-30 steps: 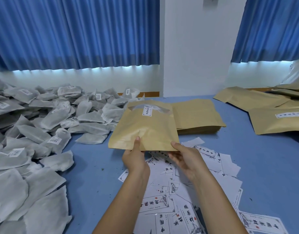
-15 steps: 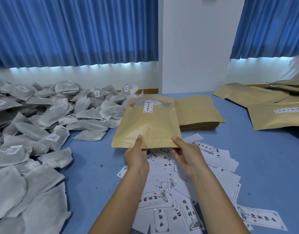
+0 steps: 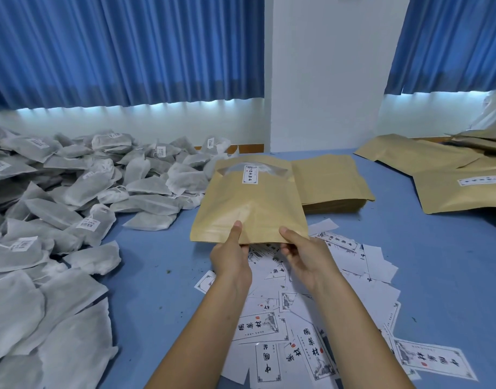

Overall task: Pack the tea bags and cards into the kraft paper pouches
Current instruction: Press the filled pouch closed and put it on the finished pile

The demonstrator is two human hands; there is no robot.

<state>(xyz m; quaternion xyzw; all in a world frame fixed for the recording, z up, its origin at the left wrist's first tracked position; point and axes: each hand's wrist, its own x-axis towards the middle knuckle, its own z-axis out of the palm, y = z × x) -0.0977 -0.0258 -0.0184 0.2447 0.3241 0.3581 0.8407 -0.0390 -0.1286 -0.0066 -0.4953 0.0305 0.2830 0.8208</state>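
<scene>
Little moved since second ago: kraft pouch (image 3: pixel 249 203) stays above scattered cards (image 3: pixel 325 318), near edge gripped. Left hand (image 3: pixel 231 256) and right hand (image 3: pixel 305 256) pinch it, thumbs on top, fingers beneath. White label card (image 3: pixel 250 174) shows in pouch's clear window. Empty pouch stack (image 3: pixel 331 181) just behind. Tea bag heap (image 3: pixel 72 206) at left. More pouches (image 3: pixel 451 192) far right on blue table (image 3: pixel 423 262).

A big blue curtain (image 3: pixel 123 46) hangs at the back left, and a smaller blue curtain (image 3: pixel 451 40) hangs at the back right. A white wall (image 3: pixel 325 74) stands between them. The table (image 3: pixel 426 265) is blue, with tiny dark specks (image 3: pixel 168 272) on it, maybe crumbs.
</scene>
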